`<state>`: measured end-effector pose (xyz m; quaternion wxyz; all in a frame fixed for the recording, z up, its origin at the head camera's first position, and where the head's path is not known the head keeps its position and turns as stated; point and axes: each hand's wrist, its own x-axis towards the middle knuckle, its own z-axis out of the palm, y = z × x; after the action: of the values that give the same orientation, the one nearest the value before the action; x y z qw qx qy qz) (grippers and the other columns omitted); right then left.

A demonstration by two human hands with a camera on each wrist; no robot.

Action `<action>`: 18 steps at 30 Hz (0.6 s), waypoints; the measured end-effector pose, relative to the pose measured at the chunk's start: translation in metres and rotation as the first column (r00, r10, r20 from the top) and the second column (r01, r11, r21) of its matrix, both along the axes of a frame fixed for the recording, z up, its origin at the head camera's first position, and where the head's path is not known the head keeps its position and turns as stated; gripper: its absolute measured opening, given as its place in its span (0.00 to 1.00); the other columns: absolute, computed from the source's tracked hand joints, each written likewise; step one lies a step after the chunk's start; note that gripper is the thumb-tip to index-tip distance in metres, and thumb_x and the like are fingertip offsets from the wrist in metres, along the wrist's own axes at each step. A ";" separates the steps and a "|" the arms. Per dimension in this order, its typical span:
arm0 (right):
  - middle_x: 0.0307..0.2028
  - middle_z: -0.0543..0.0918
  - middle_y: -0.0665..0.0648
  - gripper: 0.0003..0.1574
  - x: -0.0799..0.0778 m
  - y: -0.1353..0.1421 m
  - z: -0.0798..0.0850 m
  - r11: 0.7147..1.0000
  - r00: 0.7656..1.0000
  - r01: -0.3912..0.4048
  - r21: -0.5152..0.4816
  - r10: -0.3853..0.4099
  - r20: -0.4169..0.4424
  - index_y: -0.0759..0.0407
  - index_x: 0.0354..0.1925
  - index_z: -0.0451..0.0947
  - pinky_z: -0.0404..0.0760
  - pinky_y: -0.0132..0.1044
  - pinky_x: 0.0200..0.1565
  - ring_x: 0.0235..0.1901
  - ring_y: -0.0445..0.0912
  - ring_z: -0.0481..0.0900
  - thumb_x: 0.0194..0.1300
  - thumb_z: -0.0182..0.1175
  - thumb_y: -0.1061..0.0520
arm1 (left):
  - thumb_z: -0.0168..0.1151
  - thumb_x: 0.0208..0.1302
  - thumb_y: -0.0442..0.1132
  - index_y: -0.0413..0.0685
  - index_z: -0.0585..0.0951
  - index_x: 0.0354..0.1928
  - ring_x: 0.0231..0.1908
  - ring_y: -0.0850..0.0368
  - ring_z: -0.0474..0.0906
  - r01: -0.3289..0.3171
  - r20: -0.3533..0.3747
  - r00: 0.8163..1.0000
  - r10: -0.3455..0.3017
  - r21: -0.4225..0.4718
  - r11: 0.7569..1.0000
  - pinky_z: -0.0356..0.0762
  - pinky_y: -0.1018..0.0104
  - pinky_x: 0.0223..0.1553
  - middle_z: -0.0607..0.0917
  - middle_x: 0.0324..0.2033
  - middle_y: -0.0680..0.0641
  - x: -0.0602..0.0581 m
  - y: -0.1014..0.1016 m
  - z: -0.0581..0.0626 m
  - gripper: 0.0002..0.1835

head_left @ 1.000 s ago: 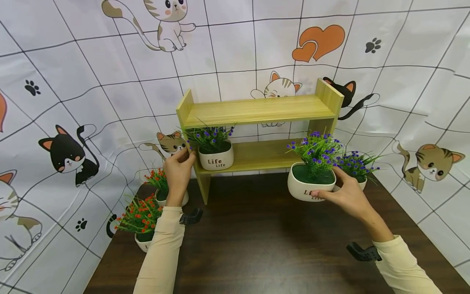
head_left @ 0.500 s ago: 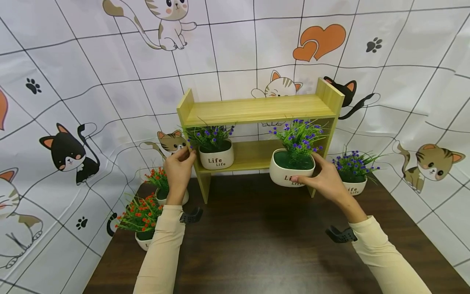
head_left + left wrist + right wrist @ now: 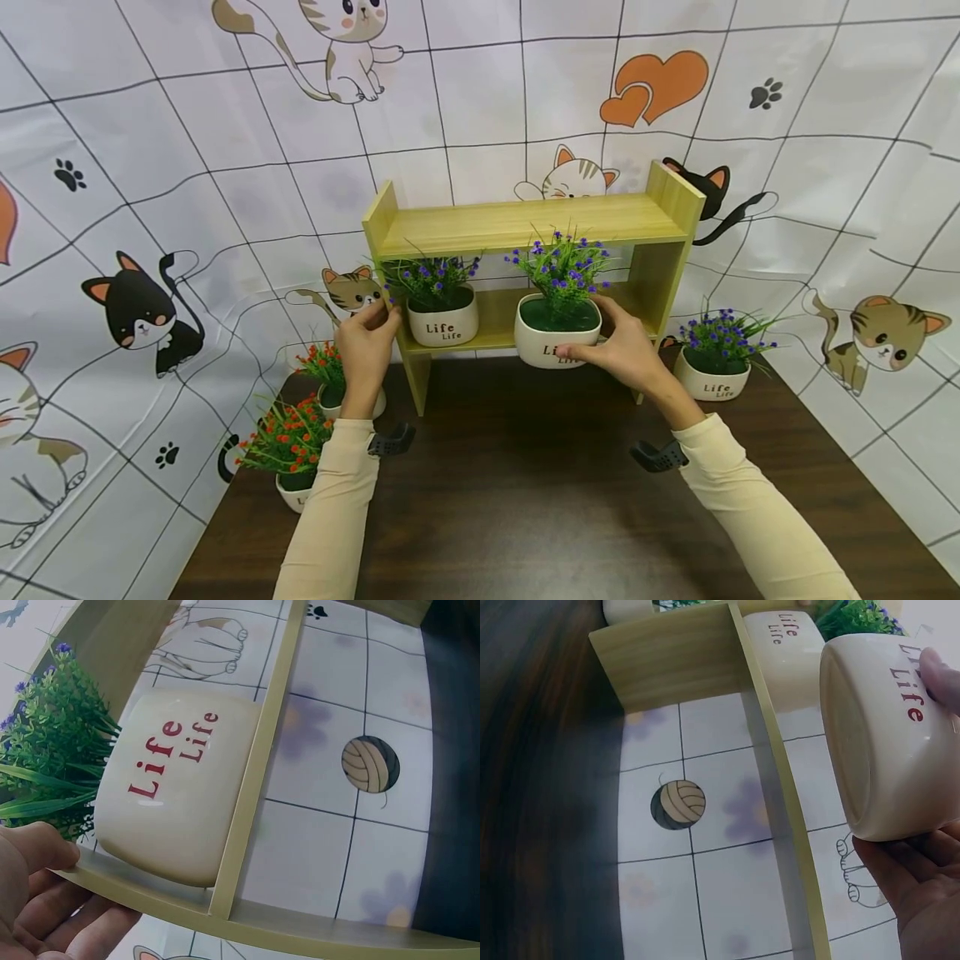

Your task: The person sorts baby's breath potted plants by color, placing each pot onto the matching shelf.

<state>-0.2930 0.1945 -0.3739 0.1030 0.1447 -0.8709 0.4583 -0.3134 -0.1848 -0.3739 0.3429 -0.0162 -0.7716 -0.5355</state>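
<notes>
purple-flowered pot, gripped by the right hand, has shifted left, now nearer the shelved pot; the left hand pinches the shelf by its side.

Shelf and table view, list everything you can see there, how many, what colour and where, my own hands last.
Shelf: one, yellowish wood, on the table.
Table: one, dark brown, under the shelf.
Shelved plant: one, purple flowers, white pot, left end of the lower board.
Held plant: one, purple flowers, white pot, in your right hand.
Far-right plant: one, purple flowers, white pot, on the table.
Orange-flowered plants: two, white pots, on the table, left.
Wall covering: white, gridlined, cat pictures, behind.
Wrist devices: two, black, one per wrist.
Sleeves: two, cream, on your arms.
Left hand: one, bare, gripping the shelf's left side.
Right hand: one, bare, gripping the held plant's pot.
</notes>
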 end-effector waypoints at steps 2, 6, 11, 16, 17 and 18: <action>0.67 0.80 0.69 0.66 -0.004 -0.004 0.002 1.000 1.000 -0.005 0.002 0.005 0.003 0.63 0.81 0.59 0.84 0.59 0.57 0.61 0.63 0.84 0.57 0.81 0.43 | 0.71 0.70 0.38 0.37 0.90 0.55 0.44 0.41 0.92 0.002 0.000 1.000 -0.002 0.001 1.000 0.78 0.86 0.34 0.93 0.45 0.34 0.000 0.000 -0.001 0.16; 0.64 0.83 0.66 0.64 -0.011 -0.011 0.004 1.000 1.000 -0.025 0.000 0.025 -0.008 0.60 0.80 0.62 0.86 0.51 0.51 0.56 0.59 0.86 0.56 0.82 0.42 | 0.71 0.70 0.38 0.37 0.89 0.56 0.44 0.42 0.92 0.009 -0.003 1.000 -0.008 0.008 1.000 0.78 0.86 0.35 0.92 0.46 0.34 -0.001 0.000 -0.001 0.17; 0.59 0.85 0.63 0.60 -0.022 -0.017 0.003 0.998 0.998 -0.052 -0.019 0.051 -0.029 0.57 0.78 0.67 0.86 0.44 0.46 0.50 0.55 0.87 0.55 0.83 0.44 | 0.71 0.71 0.38 0.38 0.90 0.55 0.44 0.42 0.92 0.014 -0.014 1.000 -0.014 0.009 1.000 0.79 0.85 0.35 0.93 0.46 0.35 -0.001 0.000 0.000 0.16; 0.61 0.84 0.64 0.64 -0.033 -0.023 -0.001 0.997 0.998 -0.068 -0.027 0.068 -0.001 0.59 0.79 0.64 0.88 0.47 0.48 0.53 0.57 0.88 0.54 0.84 0.43 | 0.71 0.70 0.38 0.39 0.91 0.54 0.42 0.44 0.92 0.008 -0.023 1.000 -0.008 0.007 1.000 0.79 0.85 0.35 0.93 0.44 0.36 -0.002 0.000 0.000 0.15; 0.62 0.83 0.63 0.64 -0.035 -0.024 -0.002 0.997 0.998 -0.068 -0.027 0.068 0.007 0.59 0.79 0.64 0.88 0.48 0.48 0.53 0.57 0.88 0.54 0.84 0.43 | 0.71 0.70 0.38 0.39 0.91 0.54 0.42 0.45 0.91 0.007 -0.021 1.000 -0.007 0.008 1.000 0.79 0.85 0.35 0.93 0.44 0.36 -0.002 0.000 0.000 0.15; 0.62 0.83 0.63 0.64 -0.037 -0.024 -0.003 0.997 0.998 -0.067 -0.026 0.067 0.012 0.59 0.79 0.64 0.88 0.49 0.49 0.53 0.57 0.87 0.53 0.84 0.42 | 0.71 0.70 0.38 0.39 0.91 0.54 0.41 0.47 0.91 0.005 -0.018 1.000 -0.005 0.010 1.000 0.79 0.85 0.35 0.93 0.44 0.36 -0.002 0.000 0.000 0.15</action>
<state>-0.3298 0.1701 -0.3769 0.0838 0.1693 -0.8602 0.4736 -0.3158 -0.1844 -0.3740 0.3486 -0.0213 -0.7659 -0.5399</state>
